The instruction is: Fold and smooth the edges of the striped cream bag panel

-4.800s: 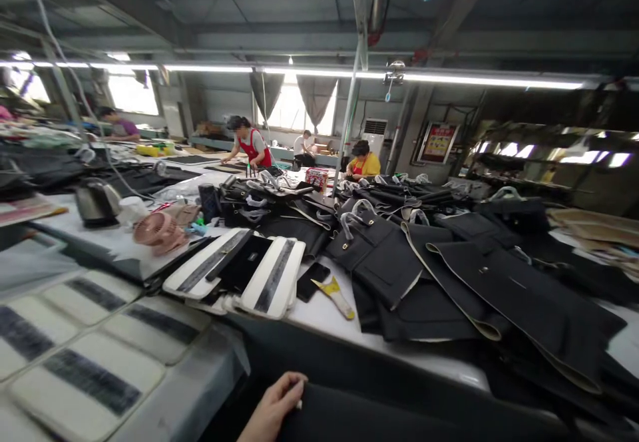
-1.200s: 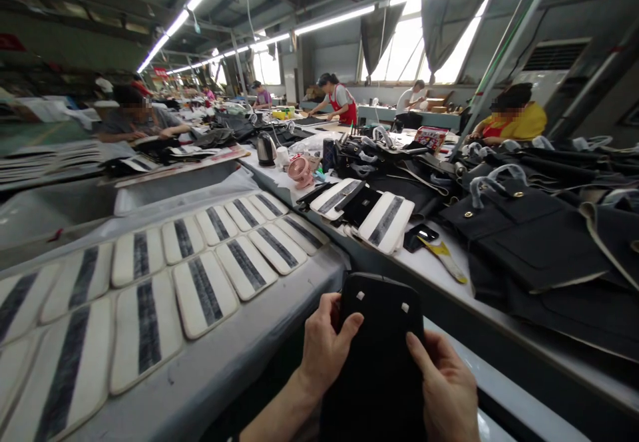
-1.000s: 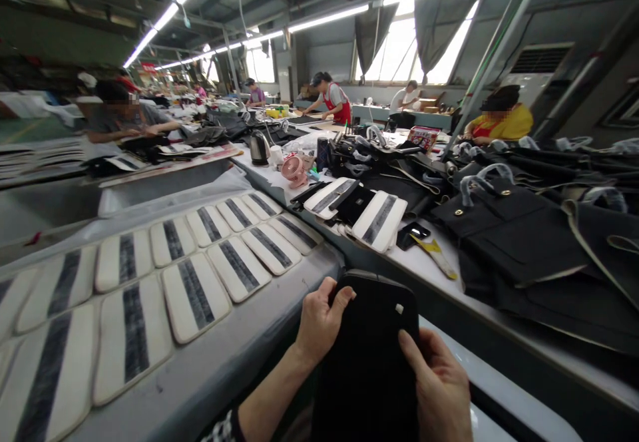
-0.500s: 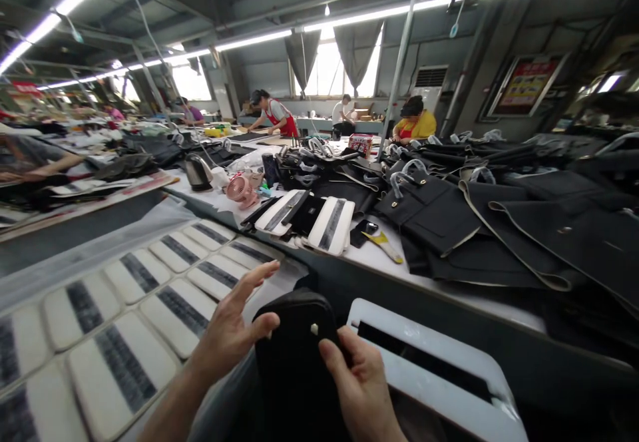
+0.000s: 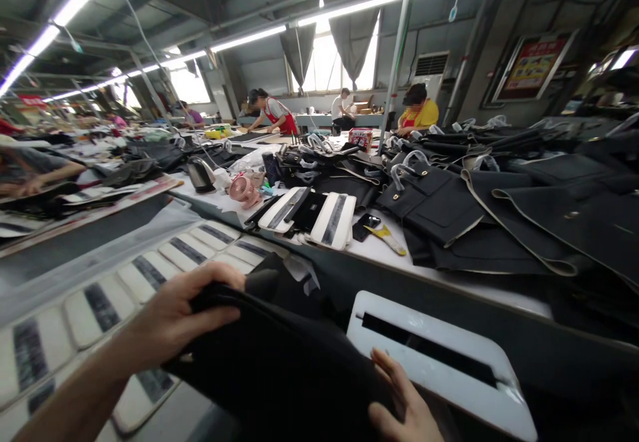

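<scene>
I hold a black fabric panel [image 5: 279, 369] low in front of me, lying nearly flat. My left hand [image 5: 174, 315] grips its upper left edge with thumb and fingers closed over the fabric. At the bottom of the view my right hand [image 5: 404, 409] holds the panel's right edge, fingers under it. The panel hangs over the near end of a grey belt [image 5: 80, 255] with rows of white pads with dark strips [image 5: 144, 275]. A white plate with a long slot [image 5: 439, 362] lies just right of the panel.
A long white table [image 5: 379, 255] carries heaps of black bag panels [image 5: 449, 209], two white pads [image 5: 319, 216], a phone [image 5: 364, 225], a yellow-handled tool [image 5: 384, 239], a pink fan [image 5: 242, 189] and a kettle [image 5: 200, 174]. Several people work at tables behind and to the left.
The black panel has swung from upright to nearly flat and spread wider. My left hand went from open beside it to gripping its left edge. My right hand slid lower along the right edge.
</scene>
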The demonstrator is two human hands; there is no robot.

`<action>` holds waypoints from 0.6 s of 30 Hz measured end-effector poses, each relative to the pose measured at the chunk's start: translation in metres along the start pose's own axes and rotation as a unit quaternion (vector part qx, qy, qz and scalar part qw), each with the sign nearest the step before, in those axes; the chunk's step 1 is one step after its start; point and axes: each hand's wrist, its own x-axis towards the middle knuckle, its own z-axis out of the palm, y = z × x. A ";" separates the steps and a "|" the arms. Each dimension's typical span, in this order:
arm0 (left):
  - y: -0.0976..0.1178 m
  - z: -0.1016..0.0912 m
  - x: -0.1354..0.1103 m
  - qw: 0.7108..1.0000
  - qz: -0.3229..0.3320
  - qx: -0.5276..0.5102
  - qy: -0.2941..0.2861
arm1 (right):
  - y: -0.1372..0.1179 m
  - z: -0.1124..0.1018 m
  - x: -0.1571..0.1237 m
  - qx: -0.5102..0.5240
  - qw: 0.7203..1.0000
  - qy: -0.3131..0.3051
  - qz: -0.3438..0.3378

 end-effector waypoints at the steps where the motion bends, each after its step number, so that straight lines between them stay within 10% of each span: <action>1: -0.002 -0.009 -0.010 0.996 -0.031 -0.021 0.079 | 0.010 0.001 -0.001 0.074 0.996 0.016 0.043; 5: 0.003 -0.002 -0.050 0.966 -0.108 -0.065 0.226 | 0.004 0.038 0.007 0.331 0.937 -0.005 0.112; 11: 0.002 0.093 -0.064 0.953 -0.168 -0.253 0.011 | -0.059 0.070 0.049 0.302 0.948 -0.042 0.092; 15: -0.025 0.149 -0.042 0.912 -0.197 -0.263 0.247 | -0.062 0.081 0.065 0.074 0.992 -0.103 -0.014; 18: -0.037 0.176 -0.032 0.876 -0.221 -0.218 0.370 | -0.057 0.088 0.067 -0.103 0.986 -0.007 -0.132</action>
